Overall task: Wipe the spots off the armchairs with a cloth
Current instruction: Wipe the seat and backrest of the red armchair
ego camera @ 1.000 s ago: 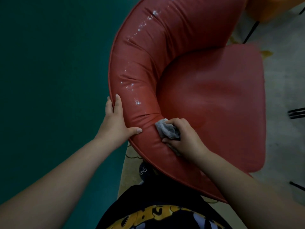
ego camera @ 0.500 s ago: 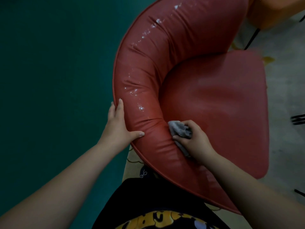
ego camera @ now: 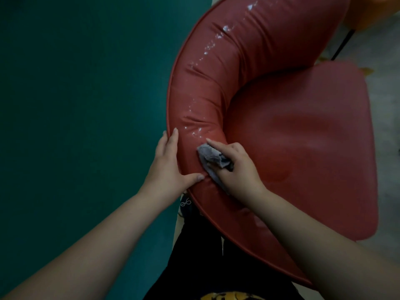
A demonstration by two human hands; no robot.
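A red leather armchair (ego camera: 292,131) with a curved padded back fills the right of the head view. White spots (ego camera: 195,132) run along the top of the back, with more spots higher up. My right hand (ego camera: 234,167) grips a bunched grey cloth (ego camera: 211,155) and presses it on the back's top, just below the nearest spots. My left hand (ego camera: 167,165) holds the back's outer edge, fingers down the outside and thumb lying on top, close to the cloth.
A dark green surface (ego camera: 86,105) lies left of the chair. An orange chair (ego camera: 372,9) with thin black legs stands at the top right on a pale floor (ego camera: 385,148). My dark clothing shows at the bottom.
My right hand has slid the cloth left and up along the back's top, toward the spots and my left thumb. My left hand keeps its hold on the edge.
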